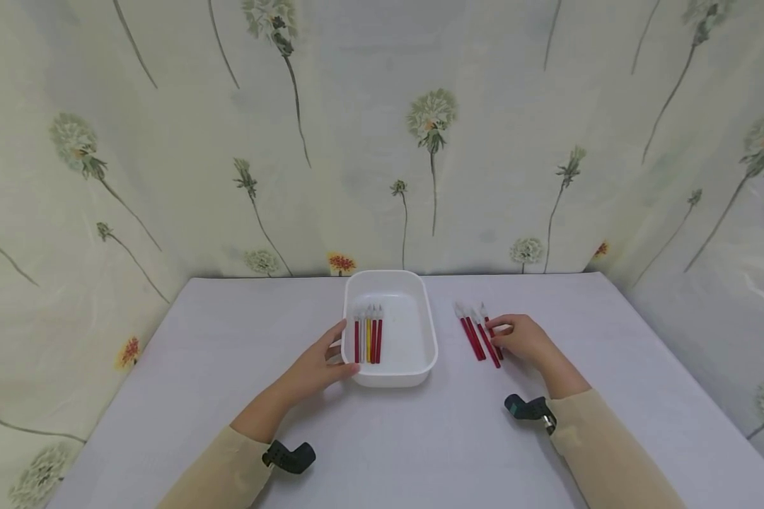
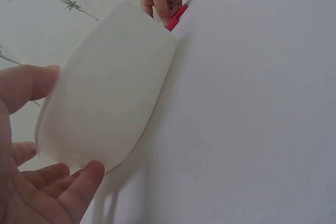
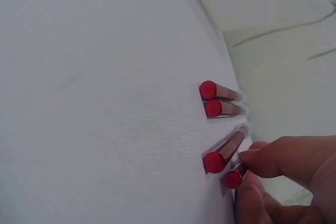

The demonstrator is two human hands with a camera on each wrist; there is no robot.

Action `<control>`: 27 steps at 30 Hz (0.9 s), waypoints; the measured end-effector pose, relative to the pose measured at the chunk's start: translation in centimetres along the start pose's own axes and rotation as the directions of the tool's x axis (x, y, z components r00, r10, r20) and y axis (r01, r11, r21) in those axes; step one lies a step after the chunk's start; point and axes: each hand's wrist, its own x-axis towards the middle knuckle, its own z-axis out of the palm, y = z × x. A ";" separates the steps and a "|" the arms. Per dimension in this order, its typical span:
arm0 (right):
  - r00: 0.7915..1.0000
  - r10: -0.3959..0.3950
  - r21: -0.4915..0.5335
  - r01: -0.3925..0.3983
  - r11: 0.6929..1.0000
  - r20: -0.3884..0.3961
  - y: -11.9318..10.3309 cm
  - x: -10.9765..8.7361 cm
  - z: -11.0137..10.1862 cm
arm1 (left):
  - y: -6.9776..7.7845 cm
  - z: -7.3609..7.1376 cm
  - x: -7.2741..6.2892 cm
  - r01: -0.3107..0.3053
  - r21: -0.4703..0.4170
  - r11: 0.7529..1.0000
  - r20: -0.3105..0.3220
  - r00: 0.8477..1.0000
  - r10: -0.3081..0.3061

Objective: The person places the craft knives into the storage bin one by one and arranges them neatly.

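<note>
My left hand point(image 1: 318, 364) grips the left front corner of a white plastic tray point(image 1: 410, 364), thumb at the rim and fingers against its outer wall. Inside the tray, along its left side, several slim pencils lie side by side, red ones, a yellow pencil point(image 1: 368, 339) and a pale one, tips pointing away. To the right of the tray, several red pencils point(image 1: 473, 339) with whitish tip ends lie on the table. My right hand point(image 1: 522, 338) pinches the rightmost red pencil point(image 3: 233, 179) between thumb and fingers, close beside another red pencil point(image 3: 214, 161).
A white cloth covers the table point(image 1: 458, 438). Behind it and at both sides hangs a pale curtain point(image 1: 369, 141) printed with dandelions. A dark wrist camera point(image 1: 289, 458) sticks out from the left sleeve, another camera point(image 1: 527, 408) from the right sleeve.
</note>
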 end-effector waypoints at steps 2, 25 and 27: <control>1.000 -0.001 0.004 0.001 1.000 -0.001 0.0 0.0 0.0 | 0.0 0.0 0.0 -0.001 0.000 1.000 0.001 1.000 0.001; 0.997 0.055 0.309 -0.066 0.949 0.045 -0.8 -1.8 -0.8 | 0.1 0.0 0.0 0.002 0.001 1.000 0.003 1.000 -0.002; 0.998 0.047 0.342 -0.061 0.938 0.049 -0.8 -1.8 -0.8 | 0.1 0.0 0.0 0.002 0.003 1.000 0.002 1.000 -0.002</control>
